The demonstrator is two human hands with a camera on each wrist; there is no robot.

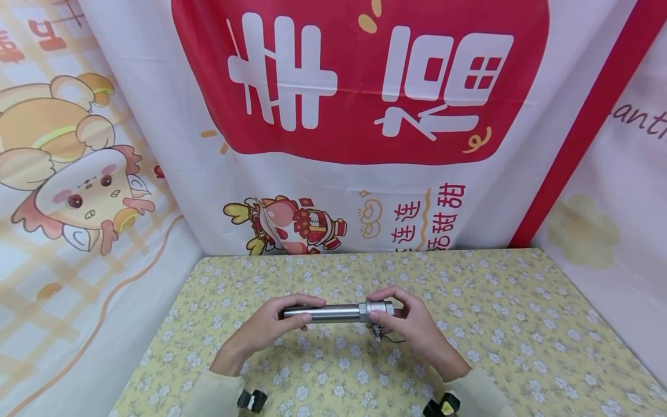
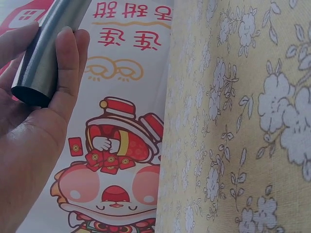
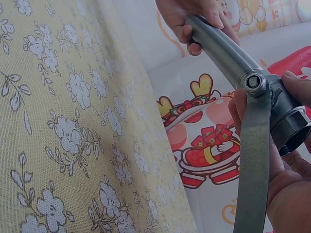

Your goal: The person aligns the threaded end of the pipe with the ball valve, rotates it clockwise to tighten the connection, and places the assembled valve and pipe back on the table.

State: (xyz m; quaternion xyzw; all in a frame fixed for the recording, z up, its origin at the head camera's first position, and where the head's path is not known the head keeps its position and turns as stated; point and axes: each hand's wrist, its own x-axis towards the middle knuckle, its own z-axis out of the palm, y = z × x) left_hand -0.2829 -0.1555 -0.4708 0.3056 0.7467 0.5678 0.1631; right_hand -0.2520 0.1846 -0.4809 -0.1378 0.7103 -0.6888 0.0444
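In the head view a smooth metal pipe [image 1: 336, 313] lies level in front of me, above the table. My left hand [image 1: 260, 327] grips its left end, thumb on the near side and fingers over the far side. At the pipe's right end is a metal ball valve [image 1: 371, 308], held between the thumb and fingers of my right hand [image 1: 419, 327]. The right wrist view shows the valve's long flat lever handle [image 3: 253, 165], fixed by a nut, and the valve's open hexagonal end. Pipe and valve meet end to end; the joint is partly hidden behind the lever's nut.
A yellow flowered cloth [image 1: 333, 376] covers the table beneath my hands. Printed white and red cloth hangings [image 1: 344, 168] stand behind the table and along both sides. A dark strap device [image 1: 252, 399] sits on each wrist over pale sleeves.
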